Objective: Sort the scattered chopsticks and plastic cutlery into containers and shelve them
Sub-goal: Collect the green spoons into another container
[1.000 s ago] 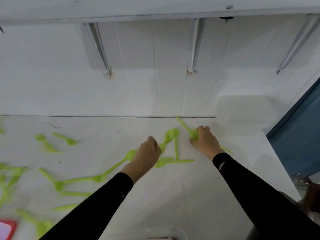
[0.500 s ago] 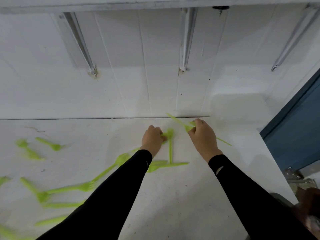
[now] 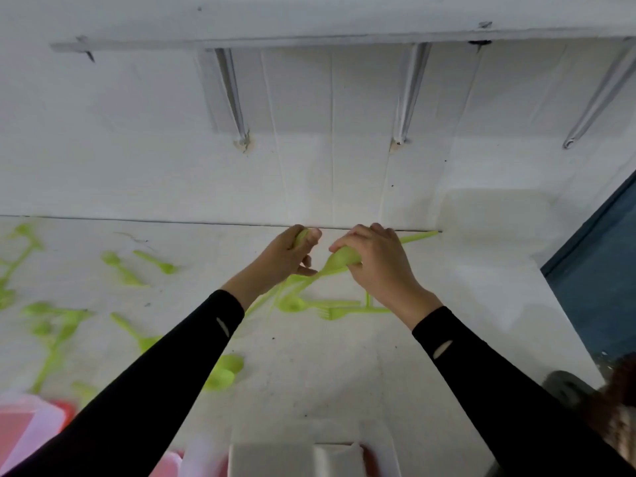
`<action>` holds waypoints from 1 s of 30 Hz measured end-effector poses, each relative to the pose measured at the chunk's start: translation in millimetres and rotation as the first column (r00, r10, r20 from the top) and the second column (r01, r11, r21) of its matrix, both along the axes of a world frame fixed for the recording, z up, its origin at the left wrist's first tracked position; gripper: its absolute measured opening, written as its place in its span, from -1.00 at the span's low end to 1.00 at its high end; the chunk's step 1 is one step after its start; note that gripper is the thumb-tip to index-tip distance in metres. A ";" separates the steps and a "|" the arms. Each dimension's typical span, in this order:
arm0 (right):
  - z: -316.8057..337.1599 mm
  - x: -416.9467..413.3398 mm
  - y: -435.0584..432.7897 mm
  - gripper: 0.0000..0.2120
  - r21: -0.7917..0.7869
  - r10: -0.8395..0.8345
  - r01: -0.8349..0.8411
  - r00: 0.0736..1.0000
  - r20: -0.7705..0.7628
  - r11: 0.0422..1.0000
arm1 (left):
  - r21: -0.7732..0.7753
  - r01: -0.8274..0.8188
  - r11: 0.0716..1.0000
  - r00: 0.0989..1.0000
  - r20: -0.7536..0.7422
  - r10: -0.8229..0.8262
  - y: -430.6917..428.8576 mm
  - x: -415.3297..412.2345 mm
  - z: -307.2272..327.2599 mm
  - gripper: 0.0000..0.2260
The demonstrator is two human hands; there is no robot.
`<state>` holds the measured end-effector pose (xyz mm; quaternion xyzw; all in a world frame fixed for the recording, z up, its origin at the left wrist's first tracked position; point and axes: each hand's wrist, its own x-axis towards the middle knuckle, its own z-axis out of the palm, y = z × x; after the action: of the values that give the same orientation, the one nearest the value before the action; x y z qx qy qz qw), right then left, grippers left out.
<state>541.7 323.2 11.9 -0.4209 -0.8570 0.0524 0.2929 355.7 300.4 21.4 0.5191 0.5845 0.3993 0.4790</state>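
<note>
Gripping green cutlery (image 3: pixel 341 259) just short of the wall seam (image 3: pixel 172 220), the right hand (image 3: pixel 378 270) had fingers curled round it; the left hand (image 3: pixel 287 258) pinched another piece (image 3: pixel 301 236). A loose fork (image 3: pixel 339 310) lay farther from the seam, parallel to it, nearer the right hand.

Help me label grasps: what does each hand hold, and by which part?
The left hand pinches a green utensil by one end; its kind is hidden. The right hand grips a green spoon around the bowl.
</note>
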 end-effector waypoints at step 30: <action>-49.4 -121.9 -64.8 -0.73 -0.476 0.328 -0.148 0.888 0.323 0.867 | -0.231 0.083 0.969 0.472 -0.848 -0.242 -161.5 -124.6 -80.1 -0.64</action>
<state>419.9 258.3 -37.5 -0.3663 -0.9099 0.1948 0.0035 231.1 138.8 -58.7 0.6628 0.7234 -0.0128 0.1930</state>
